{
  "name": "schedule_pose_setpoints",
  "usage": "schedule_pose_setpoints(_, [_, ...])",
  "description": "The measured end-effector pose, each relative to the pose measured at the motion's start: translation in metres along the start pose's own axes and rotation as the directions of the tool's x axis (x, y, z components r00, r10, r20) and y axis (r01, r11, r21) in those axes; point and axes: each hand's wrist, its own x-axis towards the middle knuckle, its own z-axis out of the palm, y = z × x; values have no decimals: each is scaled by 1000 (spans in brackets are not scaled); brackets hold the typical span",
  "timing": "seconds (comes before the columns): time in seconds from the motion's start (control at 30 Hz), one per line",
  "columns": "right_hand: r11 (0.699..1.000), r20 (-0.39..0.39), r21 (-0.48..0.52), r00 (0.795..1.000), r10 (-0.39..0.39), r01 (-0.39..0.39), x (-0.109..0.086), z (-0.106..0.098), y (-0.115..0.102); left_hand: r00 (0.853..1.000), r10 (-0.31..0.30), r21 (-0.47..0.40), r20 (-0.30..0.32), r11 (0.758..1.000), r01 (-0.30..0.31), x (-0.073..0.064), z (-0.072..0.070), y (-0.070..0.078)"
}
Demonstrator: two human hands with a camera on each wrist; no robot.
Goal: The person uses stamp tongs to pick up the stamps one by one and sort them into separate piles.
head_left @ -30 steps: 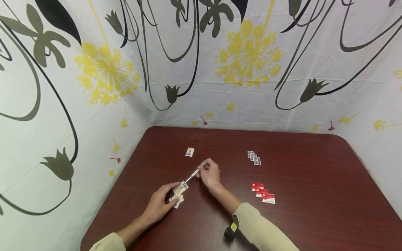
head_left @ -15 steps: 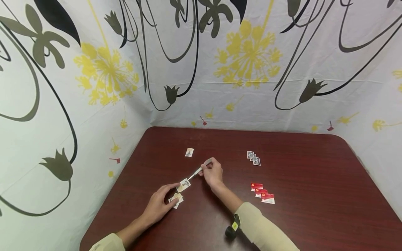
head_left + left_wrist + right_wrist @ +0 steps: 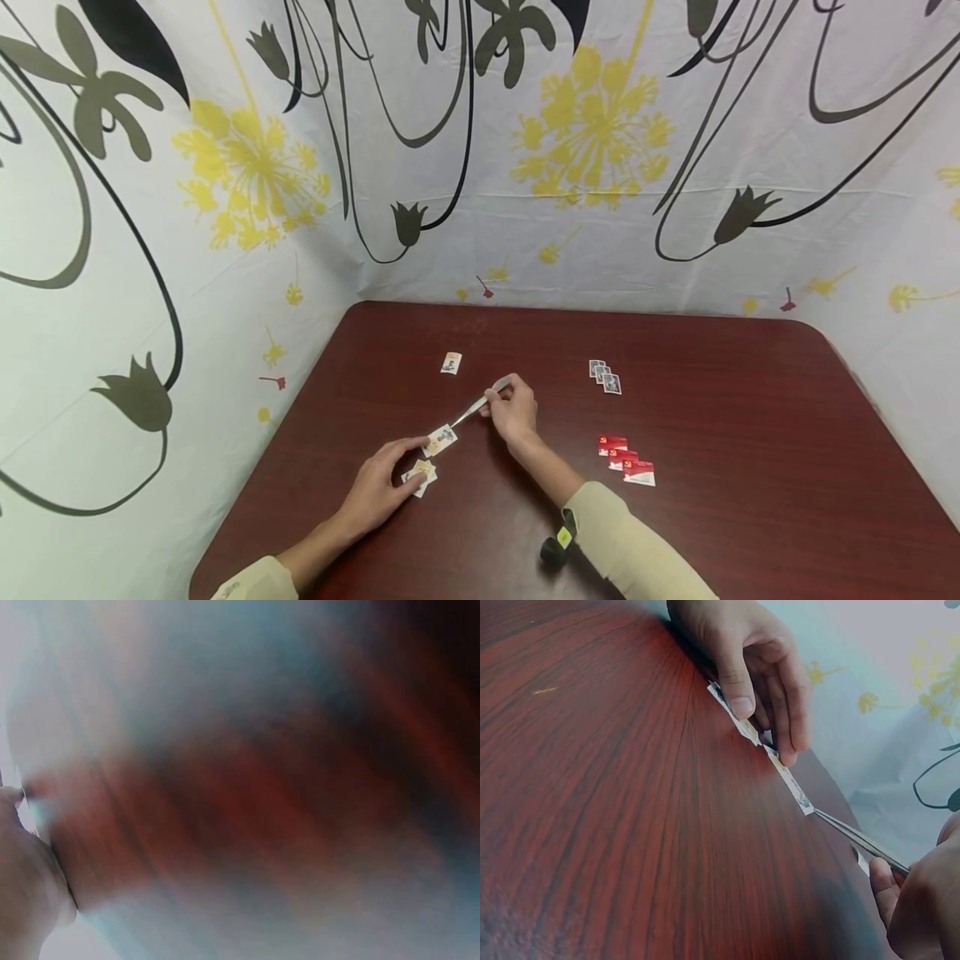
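My right hand [image 3: 512, 413] pinches metal tweezers [image 3: 472, 408] whose tips are at the far right corner of a pale stamp [image 3: 440, 440]. In the right wrist view the tweezers [image 3: 855, 838] meet the stamp's end [image 3: 793, 789]. My left hand [image 3: 381, 483] lies with fingers extended, a fingertip on that stamp's left edge. Its thumb rests on a small overlapping pile of similar stamps [image 3: 422, 475] just nearer to me. The left wrist view is mostly blurred, with only part of the hand [image 3: 30, 885] at its edge.
A single stamp [image 3: 451, 362] lies farther back on the dark red table [image 3: 720, 400]. To the right are a fanned row of grey stamps [image 3: 605, 377] and, nearer, a row of red-and-white stamps [image 3: 627, 460]. A patterned cloth [image 3: 480, 183] hangs behind the table.
The tweezers and right hand have moved slightly away and to the right, and the stamp at their tips has slid up and right, off the nearer pile. The left hand stays almost still.
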Motion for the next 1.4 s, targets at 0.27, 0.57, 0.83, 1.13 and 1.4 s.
schedule_pose_setpoints(0.27, [1000, 8, -2, 1000, 15, -15, -1, 0, -2, 1000, 6, 5, 1, 1000, -6, 0, 0, 0])
schedule_pose_setpoints(0.57, [1000, 41, -12, 999, 29, -29, -3, -4, -3, 1000, 2, 4, 8, 1000, -2, 0, -1, 1])
schedule_pose_setpoints(0.83, [999, 122, 19, 992, 35, -38, -10, -12, 0, 1000, 8, 9, 12, 1000, -8, 0, 0, 1])
schedule_pose_setpoints(1.13, [997, 197, 53, 980, 38, -50, -17, -12, 2, 1000, 7, 7, 11, 1000, -7, -1, 1, -1])
schedule_pose_setpoints(1.4, [997, 229, 74, 973, 17, -35, -12, -5, -4, 1000, 1, 6, 15, 1000, -1, -1, 1, -2])
